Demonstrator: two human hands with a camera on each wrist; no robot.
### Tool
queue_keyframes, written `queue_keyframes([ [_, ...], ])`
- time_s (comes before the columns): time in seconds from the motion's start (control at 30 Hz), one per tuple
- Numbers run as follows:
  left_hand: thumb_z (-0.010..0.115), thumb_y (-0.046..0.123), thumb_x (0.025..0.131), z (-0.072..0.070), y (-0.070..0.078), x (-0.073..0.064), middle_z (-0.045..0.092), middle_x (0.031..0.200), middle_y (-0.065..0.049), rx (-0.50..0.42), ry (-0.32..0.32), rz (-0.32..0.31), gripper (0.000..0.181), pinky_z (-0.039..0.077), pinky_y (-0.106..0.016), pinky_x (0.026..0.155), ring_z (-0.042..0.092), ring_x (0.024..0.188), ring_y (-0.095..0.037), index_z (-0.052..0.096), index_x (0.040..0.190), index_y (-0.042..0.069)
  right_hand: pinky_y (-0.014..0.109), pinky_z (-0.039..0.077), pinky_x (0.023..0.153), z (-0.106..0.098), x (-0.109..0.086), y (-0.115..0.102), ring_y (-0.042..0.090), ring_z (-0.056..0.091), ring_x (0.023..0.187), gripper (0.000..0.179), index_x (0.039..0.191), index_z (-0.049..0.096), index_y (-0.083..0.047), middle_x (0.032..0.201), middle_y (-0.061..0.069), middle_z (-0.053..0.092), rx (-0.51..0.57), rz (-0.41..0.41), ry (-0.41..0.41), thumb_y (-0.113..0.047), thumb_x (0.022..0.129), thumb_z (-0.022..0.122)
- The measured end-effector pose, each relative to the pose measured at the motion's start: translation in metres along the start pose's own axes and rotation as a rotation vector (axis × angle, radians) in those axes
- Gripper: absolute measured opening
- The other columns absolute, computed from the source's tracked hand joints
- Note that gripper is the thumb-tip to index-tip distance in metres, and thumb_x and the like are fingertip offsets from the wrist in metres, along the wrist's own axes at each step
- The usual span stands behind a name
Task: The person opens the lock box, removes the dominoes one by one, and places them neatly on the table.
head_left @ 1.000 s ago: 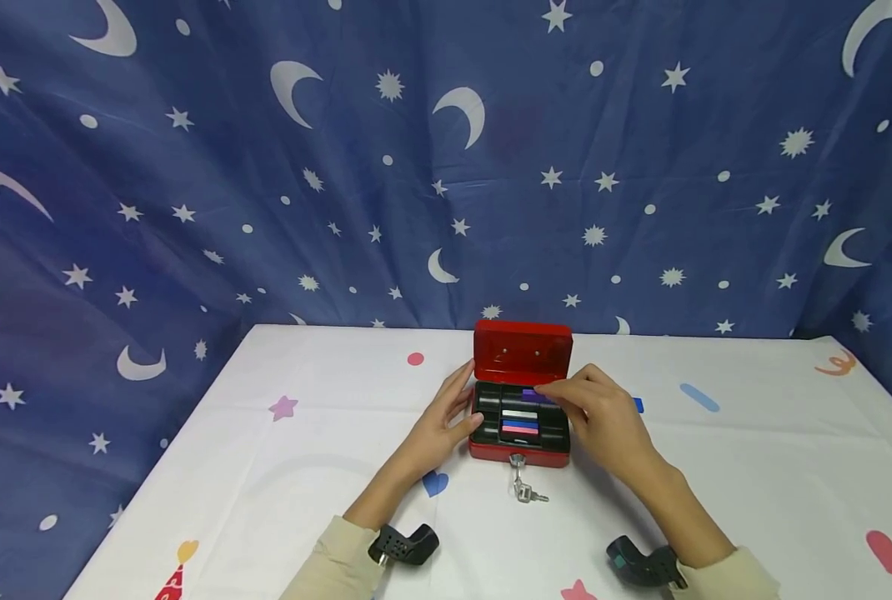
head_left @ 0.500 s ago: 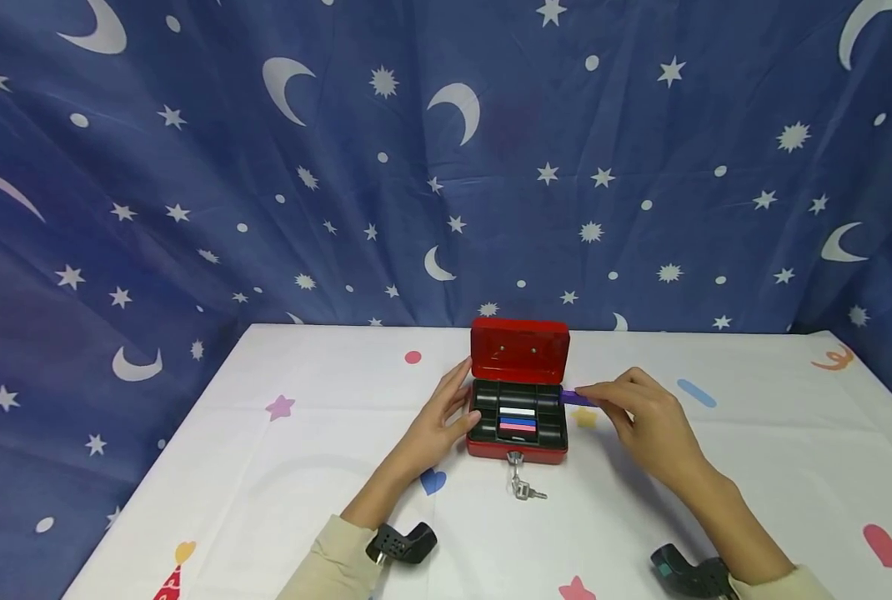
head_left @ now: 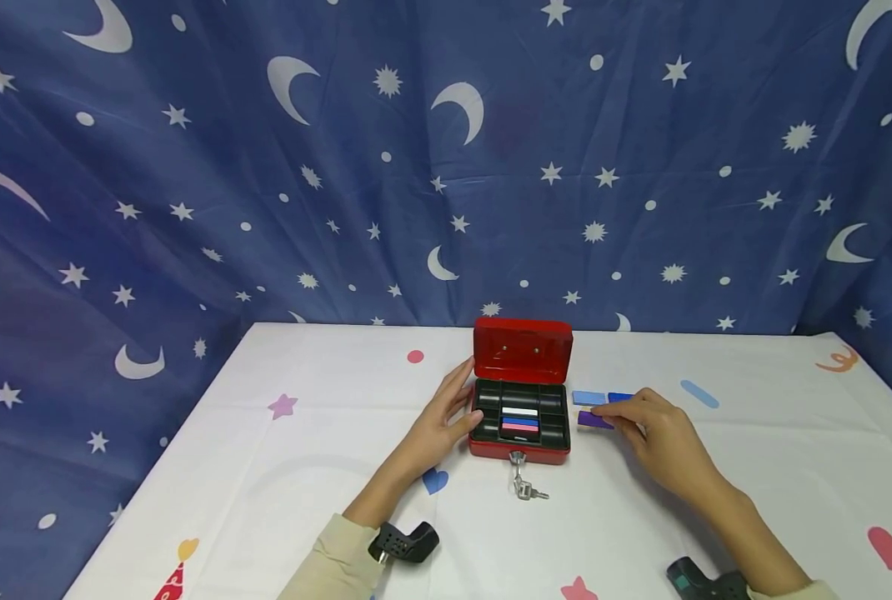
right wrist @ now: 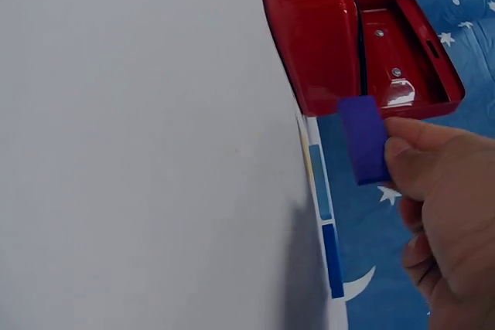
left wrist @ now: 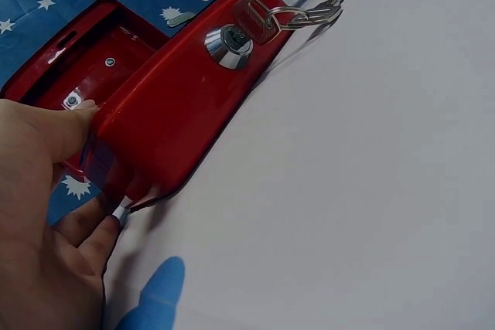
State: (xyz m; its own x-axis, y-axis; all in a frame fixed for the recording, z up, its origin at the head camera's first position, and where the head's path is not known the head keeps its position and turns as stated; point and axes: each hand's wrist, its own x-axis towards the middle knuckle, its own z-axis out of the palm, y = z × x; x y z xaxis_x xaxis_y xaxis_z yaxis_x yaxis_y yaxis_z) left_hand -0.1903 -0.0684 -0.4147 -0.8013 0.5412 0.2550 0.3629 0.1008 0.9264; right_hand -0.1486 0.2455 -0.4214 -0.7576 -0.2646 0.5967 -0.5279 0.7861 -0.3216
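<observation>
A small red cash box stands with its lid raised and a black compartment tray inside. White, blue and pink strips lie in the tray's middle. My left hand holds the box's left side, thumb over the rim and fingers along the wall. Right of the box, my right hand pinches a flat purple block between thumb and index finger, held close over the table. Keys hang from the lock on the front.
A light-blue block and a dark-blue block lie on the table right of the box, the latter partly behind my right hand. A white cloth with printed shapes covers the table. A blue star-and-moon curtain stands behind it.
My right hand has lifted the purple block from the tray and carried it rightward out of the box, then slightly toward me. My left hand stays on the box.
</observation>
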Motion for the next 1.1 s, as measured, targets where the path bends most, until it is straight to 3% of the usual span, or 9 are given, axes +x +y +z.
queue_keyframes([
  [0.33,0.055,0.001,0.095,-0.001,0.002,0.000,0.014,0.155,-0.018,0.012,-0.001,0.007,0.071,0.025,-0.050,0.111,0.032,0.133,-0.042,0.015,0.153,0.004,0.023,0.044,0.054,0.008,-0.005,0.007,0.008,0.047,0.068,0.031,0.095,0.077,-0.015,0.077,-0.008,0.057,-0.015,0.083,-0.130,0.007,0.074,0.076],
  [0.43,0.055,0.001,0.095,-0.001,0.002,0.000,0.014,0.155,-0.018,0.013,-0.005,0.009,0.071,0.024,-0.050,0.111,0.032,0.134,-0.042,0.014,0.153,0.003,0.028,0.051,0.062,0.008,-0.006,0.006,0.010,0.053,0.075,0.031,0.098,0.076,-0.016,0.082,-0.006,0.062,-0.026,0.111,-0.163,0.005,0.076,0.075],
  [0.67,0.055,0.001,0.095,0.000,0.000,0.001,0.013,0.155,-0.018,0.004,-0.004,0.004,0.071,0.024,-0.049,0.112,0.031,0.134,-0.041,0.014,0.153,0.004,0.045,0.055,0.077,0.009,-0.009,0.010,0.024,0.060,0.090,0.039,0.108,0.073,-0.018,0.100,0.006,0.065,-0.017,0.141,-0.225,0.004,0.076,0.076],
  [0.73,0.055,0.001,0.095,0.000,0.000,0.001,0.014,0.156,-0.017,0.004,-0.003,0.005,0.071,0.024,-0.049,0.112,0.031,0.134,-0.041,0.015,0.153,0.005,0.044,0.056,0.076,0.011,-0.010,0.012,0.024,0.061,0.090,0.040,0.107,0.073,-0.017,0.101,0.006,0.065,-0.014,0.124,-0.206,0.004,0.074,0.078],
  [0.83,0.056,0.002,0.095,0.001,0.000,0.001,0.014,0.156,-0.017,0.006,-0.003,0.007,0.071,0.024,-0.049,0.111,0.032,0.134,-0.041,0.015,0.153,0.005,0.032,0.055,0.068,0.013,-0.011,0.015,0.018,0.057,0.082,0.039,0.105,0.074,-0.016,0.099,0.002,0.061,-0.003,0.087,-0.167,0.005,0.072,0.080],
  [0.93,0.055,0.002,0.095,0.001,0.000,0.001,0.014,0.156,-0.016,0.009,-0.001,0.003,0.071,0.024,-0.049,0.111,0.032,0.134,-0.040,0.015,0.153,0.005,0.024,0.048,0.058,0.015,-0.012,0.018,0.012,0.051,0.075,0.038,0.104,0.075,-0.014,0.096,-0.002,0.055,0.004,0.052,-0.135,0.004,0.071,0.081],
  [1.1,0.056,0.001,0.095,0.001,0.000,0.000,0.013,0.156,-0.017,0.011,0.001,0.001,0.071,0.024,-0.049,0.111,0.032,0.134,-0.041,0.015,0.153,0.004,0.021,0.044,0.055,0.016,-0.012,0.019,0.009,0.047,0.071,0.037,0.105,0.074,-0.012,0.093,-0.003,0.054,0.005,0.036,-0.117,0.003,0.071,0.081],
])
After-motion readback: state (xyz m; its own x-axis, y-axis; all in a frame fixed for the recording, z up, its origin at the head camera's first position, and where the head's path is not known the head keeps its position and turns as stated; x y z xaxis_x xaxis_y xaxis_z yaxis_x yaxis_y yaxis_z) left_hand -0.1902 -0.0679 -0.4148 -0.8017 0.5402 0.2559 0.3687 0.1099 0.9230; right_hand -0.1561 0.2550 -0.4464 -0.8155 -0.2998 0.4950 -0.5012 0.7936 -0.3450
